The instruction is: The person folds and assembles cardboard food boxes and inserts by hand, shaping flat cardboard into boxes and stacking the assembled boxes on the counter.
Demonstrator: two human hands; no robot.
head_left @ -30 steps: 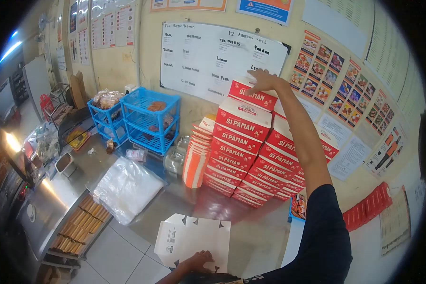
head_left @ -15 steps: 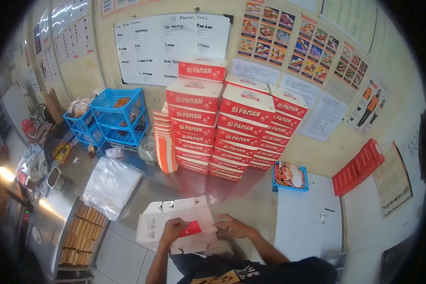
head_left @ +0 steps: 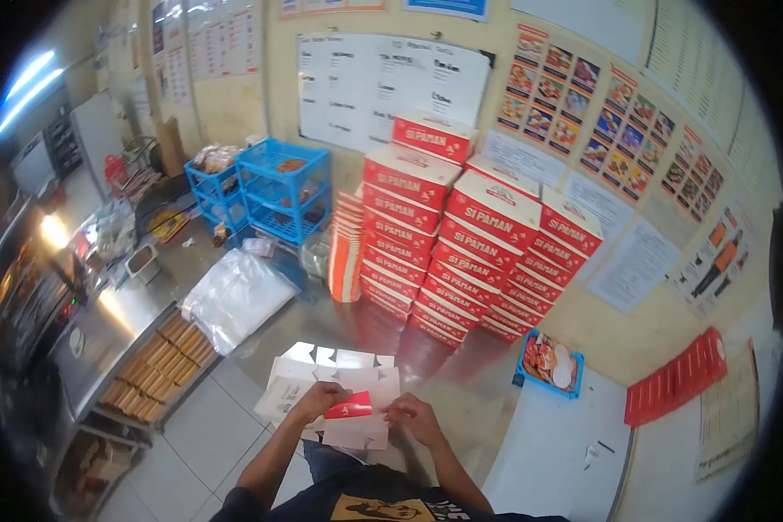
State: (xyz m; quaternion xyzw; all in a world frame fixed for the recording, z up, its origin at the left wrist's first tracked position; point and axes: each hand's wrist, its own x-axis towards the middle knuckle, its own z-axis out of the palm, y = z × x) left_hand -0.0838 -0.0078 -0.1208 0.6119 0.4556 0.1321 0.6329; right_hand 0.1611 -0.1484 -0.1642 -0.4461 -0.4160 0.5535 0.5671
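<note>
A partly unfolded cardboard box [head_left: 370, 383], pale inside with cut tabs along its far edge, lies at the near edge of the steel counter. My left hand [head_left: 320, 400] is closed on it, fingers at a red folded panel [head_left: 350, 405] with a small white print. At the box's right edge, my right hand [head_left: 415, 420] has its thumb and fingers pinched on the cardboard. The fingertips of both hands are partly hidden.
Tall stacks of red-and-white boxes [head_left: 474, 252] stand behind, beside orange-striped folded cartons [head_left: 346, 252]. Clear plastic bags [head_left: 239, 296] lie left, near blue tiered racks [head_left: 283, 191]. A blue basket of sachets [head_left: 550, 364] sits right. Wrapped rolls [head_left: 161, 361] fill a shelf below.
The view has swung left, so the surroundings sit farther right. The box has turned slightly, and its far tabs stand out more. My right hand has closed in on its right edge.
</note>
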